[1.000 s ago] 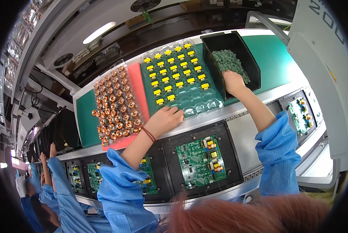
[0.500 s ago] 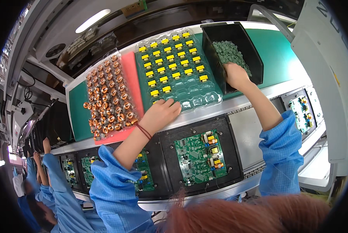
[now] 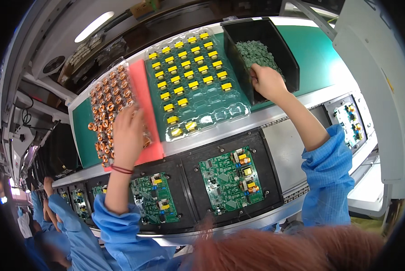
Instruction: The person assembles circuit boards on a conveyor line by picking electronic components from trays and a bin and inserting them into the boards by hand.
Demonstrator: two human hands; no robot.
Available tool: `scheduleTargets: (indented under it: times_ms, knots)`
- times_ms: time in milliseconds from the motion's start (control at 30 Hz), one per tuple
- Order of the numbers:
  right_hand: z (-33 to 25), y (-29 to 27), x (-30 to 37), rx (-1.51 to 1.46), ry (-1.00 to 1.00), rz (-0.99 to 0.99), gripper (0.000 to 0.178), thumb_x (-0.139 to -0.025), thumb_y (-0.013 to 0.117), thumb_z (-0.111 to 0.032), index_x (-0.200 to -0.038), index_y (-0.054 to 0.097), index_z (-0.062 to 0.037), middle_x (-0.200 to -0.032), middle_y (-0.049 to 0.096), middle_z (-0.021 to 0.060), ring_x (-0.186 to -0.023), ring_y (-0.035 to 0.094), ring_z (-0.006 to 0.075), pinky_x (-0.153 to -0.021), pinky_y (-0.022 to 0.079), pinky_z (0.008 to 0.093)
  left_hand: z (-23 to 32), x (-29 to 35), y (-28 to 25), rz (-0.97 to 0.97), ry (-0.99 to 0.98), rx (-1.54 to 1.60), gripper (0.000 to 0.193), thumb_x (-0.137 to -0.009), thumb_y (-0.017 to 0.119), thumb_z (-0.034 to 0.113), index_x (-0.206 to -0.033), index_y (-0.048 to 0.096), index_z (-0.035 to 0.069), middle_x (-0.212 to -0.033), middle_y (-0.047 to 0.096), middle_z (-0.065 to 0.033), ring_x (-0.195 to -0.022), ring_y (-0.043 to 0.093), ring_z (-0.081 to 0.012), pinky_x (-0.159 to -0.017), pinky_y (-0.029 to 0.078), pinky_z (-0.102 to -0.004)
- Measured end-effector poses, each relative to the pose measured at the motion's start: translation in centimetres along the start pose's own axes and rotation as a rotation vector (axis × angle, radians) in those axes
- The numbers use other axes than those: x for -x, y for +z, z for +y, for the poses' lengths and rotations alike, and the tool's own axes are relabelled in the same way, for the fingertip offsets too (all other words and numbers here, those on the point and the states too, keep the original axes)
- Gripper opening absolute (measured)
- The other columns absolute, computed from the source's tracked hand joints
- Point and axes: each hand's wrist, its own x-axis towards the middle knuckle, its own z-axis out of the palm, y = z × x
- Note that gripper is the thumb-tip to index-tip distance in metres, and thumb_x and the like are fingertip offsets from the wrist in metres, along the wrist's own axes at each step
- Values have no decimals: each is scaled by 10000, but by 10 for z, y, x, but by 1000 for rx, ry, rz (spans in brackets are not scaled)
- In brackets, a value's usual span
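My left hand (image 3: 128, 135) hovers over copper-wound ring coils (image 3: 107, 92) standing in rows in a clear tray; its fingers are stretched out, their tips a little blurred, with nothing visible in them. Inside a black bin (image 3: 289, 61), my right hand (image 3: 269, 83) is at the near left part of a heap of small green discs (image 3: 258, 53). Its fingers are curled together, and whatever they pinch is hidden. Between the hands lies a clear tray (image 3: 214, 115) with rows of yellow-topped transformers (image 3: 193, 84).
Below the trays, green circuit boards (image 3: 223, 180) sit in black carriers (image 3: 193, 194) on a conveyor line. A pink foam sheet (image 3: 144, 86) lies under the coil tray. At the right stands a grey machine panel (image 3: 369, 99). Other people's blue sleeves (image 3: 71, 217) show at lower left.
My left hand has left the transformer tray's near edge and moved left over the coils. My right hand has drawn slightly left within the bin. The whole view has shifted a little.
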Motion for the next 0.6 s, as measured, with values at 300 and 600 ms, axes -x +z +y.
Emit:
scheduleTargets:
  times_ms: [300,600]
  knots:
    - [-3,-3,-14,-216,133,81,151,-792,589,-96,-899,675,-35,-848,675,149,-784,652,299,-717,519,376,-27,24,0,-176,-102,62,368,-911,513,128,-1262,521,18,-1336,486,-161,-1179,487,-325,-1000,383,-423]
    - [28,1,8,-333,-5,261,143,-789,520,-42,-898,607,-9,-768,637,190,-735,621,362,-689,497,434,-10,53,-24,-186,-31,190,371,-812,637,139,-1166,583,43,-1243,523,-178,-1093,538,-360,-925,459,-422]
